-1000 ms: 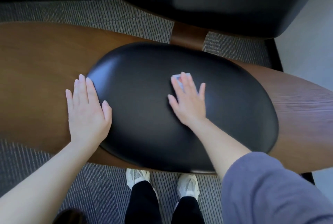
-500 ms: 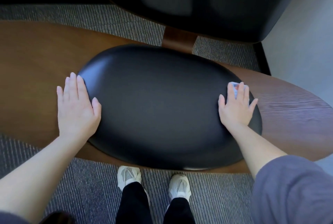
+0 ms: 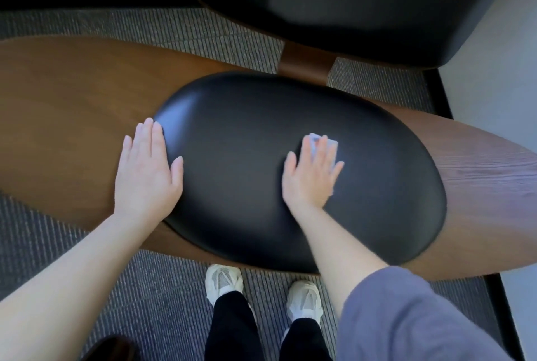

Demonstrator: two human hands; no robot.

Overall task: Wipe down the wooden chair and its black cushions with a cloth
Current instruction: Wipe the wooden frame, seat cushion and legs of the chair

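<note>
Right of centre, the right grip (image 3: 311, 177), fingers spread flat, presses the cloth (image 3: 325, 142) onto the cushion (image 3: 247, 171). The left grip (image 3: 145, 174) lies flat at its left edge. The cloth seems thin and limp, so it is best pinned under the palm.

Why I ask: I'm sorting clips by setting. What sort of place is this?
Probably an indoor lounge or office: ribbed grey carpet, a wooden chair with a black seat cushion, and black skirting.
</note>
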